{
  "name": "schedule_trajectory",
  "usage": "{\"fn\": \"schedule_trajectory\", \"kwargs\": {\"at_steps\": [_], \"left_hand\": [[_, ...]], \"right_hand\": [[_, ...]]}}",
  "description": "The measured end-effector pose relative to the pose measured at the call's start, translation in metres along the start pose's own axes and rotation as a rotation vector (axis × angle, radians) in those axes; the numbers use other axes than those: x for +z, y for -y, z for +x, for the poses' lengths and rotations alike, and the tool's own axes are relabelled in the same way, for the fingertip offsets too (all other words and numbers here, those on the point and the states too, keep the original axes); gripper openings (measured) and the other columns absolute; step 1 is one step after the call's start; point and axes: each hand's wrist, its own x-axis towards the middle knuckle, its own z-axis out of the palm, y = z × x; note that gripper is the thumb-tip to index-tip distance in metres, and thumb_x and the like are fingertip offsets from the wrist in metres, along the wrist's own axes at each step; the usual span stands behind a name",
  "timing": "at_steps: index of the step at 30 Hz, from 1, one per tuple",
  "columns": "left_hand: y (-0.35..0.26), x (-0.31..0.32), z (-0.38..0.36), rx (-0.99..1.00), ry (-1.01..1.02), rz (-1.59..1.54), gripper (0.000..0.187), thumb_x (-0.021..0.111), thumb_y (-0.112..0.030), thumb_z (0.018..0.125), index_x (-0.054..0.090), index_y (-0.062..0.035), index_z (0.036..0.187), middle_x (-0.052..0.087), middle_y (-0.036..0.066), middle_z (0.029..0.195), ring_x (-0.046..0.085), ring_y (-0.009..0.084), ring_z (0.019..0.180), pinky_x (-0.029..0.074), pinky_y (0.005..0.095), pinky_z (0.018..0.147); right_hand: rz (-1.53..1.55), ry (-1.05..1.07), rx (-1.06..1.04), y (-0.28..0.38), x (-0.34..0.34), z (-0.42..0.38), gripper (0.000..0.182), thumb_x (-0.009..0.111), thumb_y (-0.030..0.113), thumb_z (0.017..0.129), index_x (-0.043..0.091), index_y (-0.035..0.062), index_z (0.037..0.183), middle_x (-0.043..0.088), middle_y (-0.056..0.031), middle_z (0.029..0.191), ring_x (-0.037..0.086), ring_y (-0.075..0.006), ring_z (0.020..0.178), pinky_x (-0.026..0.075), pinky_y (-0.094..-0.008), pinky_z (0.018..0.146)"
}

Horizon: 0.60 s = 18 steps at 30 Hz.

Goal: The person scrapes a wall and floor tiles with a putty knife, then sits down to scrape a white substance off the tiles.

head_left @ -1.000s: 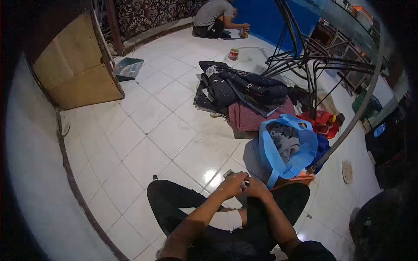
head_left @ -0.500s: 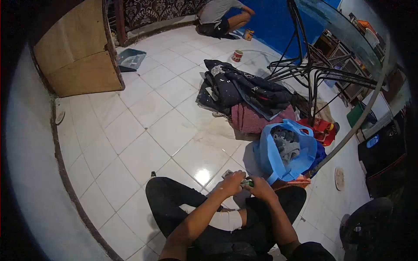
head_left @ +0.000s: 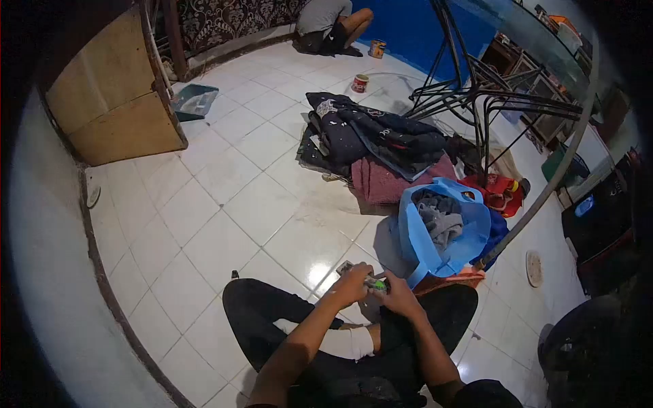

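Observation:
A narrow tool with a grey flat end and a bright green part (head_left: 376,283) spans both my hands, above my crossed legs. Its exact kind is too small to make out. My left hand (head_left: 350,287) is closed around the middle of it, with the grey end sticking out at the far left. My right hand (head_left: 400,296) is closed at the green end, fingers partly hidden. Just beyond my right hand stands a blue bag (head_left: 416,241) holding crumpled grey cloth (head_left: 443,224).
Dark clothes (head_left: 381,132) and a maroon towel (head_left: 381,180) lie heaped ahead. A glass table with black metal legs (head_left: 479,102) stands at right. A dustpan (head_left: 195,102) sits by a wooden panel (head_left: 112,88). Another person (head_left: 326,27) squats at the far wall near paint cans (head_left: 360,83).
My hands have shifted slightly left, still on the tool, and more of its green part shows between them. The view has turned a little. The far person's arm has drawn in.

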Motion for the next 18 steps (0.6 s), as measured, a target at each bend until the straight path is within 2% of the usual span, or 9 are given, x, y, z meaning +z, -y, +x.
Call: {"fn": "schedule_trajectory", "kwargs": {"at_steps": [5, 11, 17, 18], "left_hand": [[0.003, 0.005, -0.001, 0.021, 0.023, -0.018, 0.032, 0.065, -0.004, 0.071, 0.056, -0.0032, 0.101, 0.056, 0.017, 0.101, 0.054, 0.0379, 0.102, 0.044, 0.0446, 0.089], [0.006, 0.008, -0.001, 0.018, 0.079, -0.008, 0.036, 0.066, 0.0, 0.069, 0.055, -0.0031, 0.102, 0.055, 0.018, 0.102, 0.054, 0.0378, 0.104, 0.045, 0.045, 0.089], [0.004, 0.005, -0.004, 0.011, 0.129, -0.018, 0.034, 0.067, 0.0, 0.07, 0.055, -0.0029, 0.102, 0.057, 0.017, 0.102, 0.055, 0.0374, 0.104, 0.045, 0.0449, 0.088], [0.005, 0.008, -0.006, -0.013, 0.133, -0.025, 0.035, 0.069, -0.002, 0.071, 0.056, -0.0026, 0.103, 0.057, 0.017, 0.103, 0.055, 0.037, 0.104, 0.045, 0.0443, 0.089]], "right_hand": [[-0.008, 0.026, 0.068, 0.0, 0.007, -0.003, 0.044, 0.075, 0.024, 0.078, 0.053, 0.0004, 0.108, 0.066, -0.0232, 0.086, 0.066, -0.0377, 0.082, 0.049, -0.0425, 0.073], [-0.014, 0.075, 0.186, -0.005, 0.02, 0.0, 0.043, 0.074, 0.023, 0.078, 0.052, 0.0016, 0.107, 0.066, -0.0243, 0.088, 0.066, -0.0392, 0.083, 0.049, -0.0431, 0.073], [0.061, 0.067, 0.187, -0.032, 0.043, 0.001, 0.049, 0.074, 0.03, 0.078, 0.051, -0.0011, 0.107, 0.064, -0.0265, 0.09, 0.066, -0.0332, 0.084, 0.049, -0.0399, 0.073], [0.082, 0.1, 0.248, -0.037, 0.046, 0.002, 0.051, 0.072, 0.03, 0.078, 0.053, -0.0031, 0.112, 0.065, -0.0248, 0.091, 0.065, -0.0298, 0.083, 0.049, -0.0394, 0.072]]}}
